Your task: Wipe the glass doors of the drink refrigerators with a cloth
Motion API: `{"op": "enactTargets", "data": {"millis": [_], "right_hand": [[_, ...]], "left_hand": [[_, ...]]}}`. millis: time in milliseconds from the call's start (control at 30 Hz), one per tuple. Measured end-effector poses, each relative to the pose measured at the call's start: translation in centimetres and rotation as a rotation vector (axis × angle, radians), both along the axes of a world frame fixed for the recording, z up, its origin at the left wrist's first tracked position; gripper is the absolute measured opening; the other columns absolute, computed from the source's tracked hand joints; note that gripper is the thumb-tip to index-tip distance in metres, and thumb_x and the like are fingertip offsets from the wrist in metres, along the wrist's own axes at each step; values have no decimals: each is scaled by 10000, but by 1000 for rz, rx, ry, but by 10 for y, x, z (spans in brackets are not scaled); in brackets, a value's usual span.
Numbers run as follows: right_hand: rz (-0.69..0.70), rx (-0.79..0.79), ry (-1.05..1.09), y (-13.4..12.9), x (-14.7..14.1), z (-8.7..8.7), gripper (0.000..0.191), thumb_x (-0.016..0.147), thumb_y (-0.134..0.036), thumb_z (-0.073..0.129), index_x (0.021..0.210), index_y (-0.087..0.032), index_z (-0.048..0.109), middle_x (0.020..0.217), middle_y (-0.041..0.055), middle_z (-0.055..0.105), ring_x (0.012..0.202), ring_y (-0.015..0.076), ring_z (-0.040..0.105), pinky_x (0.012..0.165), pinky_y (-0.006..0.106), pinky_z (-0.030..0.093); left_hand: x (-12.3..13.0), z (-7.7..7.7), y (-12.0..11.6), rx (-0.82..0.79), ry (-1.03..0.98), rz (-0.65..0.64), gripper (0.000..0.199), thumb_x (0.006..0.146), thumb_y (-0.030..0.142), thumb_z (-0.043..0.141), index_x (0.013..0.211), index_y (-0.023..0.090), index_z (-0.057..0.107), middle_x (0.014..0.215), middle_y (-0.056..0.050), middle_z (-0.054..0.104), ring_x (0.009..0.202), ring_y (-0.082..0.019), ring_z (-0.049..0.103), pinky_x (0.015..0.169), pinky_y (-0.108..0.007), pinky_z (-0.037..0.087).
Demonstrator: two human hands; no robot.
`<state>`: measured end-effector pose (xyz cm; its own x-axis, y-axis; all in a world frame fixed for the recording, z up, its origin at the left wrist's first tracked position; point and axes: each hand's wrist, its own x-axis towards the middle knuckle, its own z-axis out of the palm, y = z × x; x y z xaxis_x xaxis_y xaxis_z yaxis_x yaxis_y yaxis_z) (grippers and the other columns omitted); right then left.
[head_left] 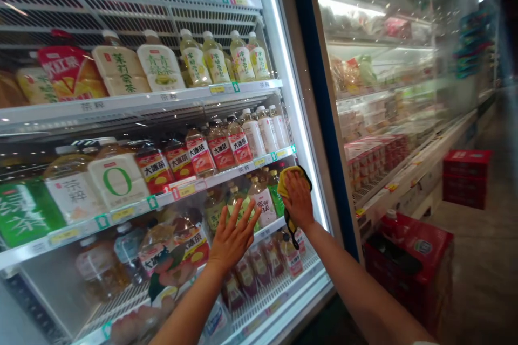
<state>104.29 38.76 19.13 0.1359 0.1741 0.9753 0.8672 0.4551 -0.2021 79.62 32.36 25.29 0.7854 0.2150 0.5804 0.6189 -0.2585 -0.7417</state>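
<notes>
In the head view, a glass cooler door (226, 99) stands in front of shelves of bottled drinks. My left hand (234, 234) lies against the glass with its fingers spread, holding nothing. Near the door's right side, my right hand (298, 199) presses a yellow cleaning cloth (285, 177) with a dark edge against the glass. Part of the cloth is hidden under my fingers, and a dark corner of it hangs below the hand. Behind my hands are bottles of tea (263, 202) on a lower shelf. Faint reflections of hands show in the glass.
A dark blue door frame (324, 86) runs down right of the glass. Beyond it is an open chilled display (376, 164) with packaged food. Red boxes (416, 264) stand on the floor at lower right, and more red boxes (466, 178) are farther along the aisle.
</notes>
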Motion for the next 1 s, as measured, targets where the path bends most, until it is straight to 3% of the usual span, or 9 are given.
{"op": "enactTargets", "data": {"millis": [100,200,333,433,500,667,733,900,1000], "right_hand": [[-97,24,287,-1,5,-30,503,1020,-315,459,1513,-223,425,1521,171,474,1471,335,366,1157,599,372],[-145,30,327,-10,-15,-49,400,1023,-293,460,1413,-262,543,1506,153,478,1436,338,409,1149,589,382],[-111,8,148,-1,-12,-6,424,1014,-300,498,1435,-327,535,1496,52,546,1458,269,407,1237,512,289],[-85,-44,185,15,23,24,545,1021,-327,464,1552,-228,391,1551,112,495,1497,255,352,1242,502,277],[-80,-59,299,20,43,13,552,1032,-357,426,1556,-192,373,1559,147,477,1500,261,347,1225,517,307],[-72,-29,511,23,51,-51,521,1040,-357,355,1514,-146,411,1494,211,511,1464,316,392,1157,616,379],[-60,-26,504,29,54,-42,518,1034,-328,358,1516,-144,409,1503,208,500,1468,309,387,1168,602,376],[-29,-34,442,47,85,18,540,1019,-322,388,1531,-150,392,1571,169,442,1508,269,320,1234,515,311],[-37,-46,448,39,90,-7,539,1015,-347,394,1520,-161,408,1542,162,477,1478,255,373,1214,486,352]], "left_hand": [[0,0,1,10,3,-16,690,934,387,594,1575,279,364,1676,-13,238,1580,-320,60,1290,-570,-10],[0,1,2,2,3,-41,703,928,375,609,1578,276,359,1680,-18,221,1580,-322,55,1289,-576,-7],[2,2,3,-14,-11,-66,716,926,341,614,1585,274,342,1676,-29,242,1580,-322,65,1289,-577,-2],[3,3,3,-20,-30,-83,728,937,320,589,1602,276,294,1665,-36,276,1580,-305,67,1291,-572,-3],[4,3,2,-28,-41,-108,739,950,305,561,1616,283,242,1653,-42,304,1580,-272,79,1293,-563,-13],[10,9,0,-94,-35,-143,761,959,268,491,1633,273,139,1621,-68,367,1570,-207,156,1288,-558,-65],[19,16,3,-113,18,-153,762,946,257,492,1632,260,160,1625,-58,364,1568,-201,164,1299,-519,-43],[51,34,16,-143,132,-184,714,923,253,521,1601,254,296,1636,-53,352,1553,-215,243,1309,-463,-4],[63,36,20,-161,134,-180,685,919,245,521,1582,271,348,1636,-47,359,1541,-222,285,1307,-473,-5]]}}
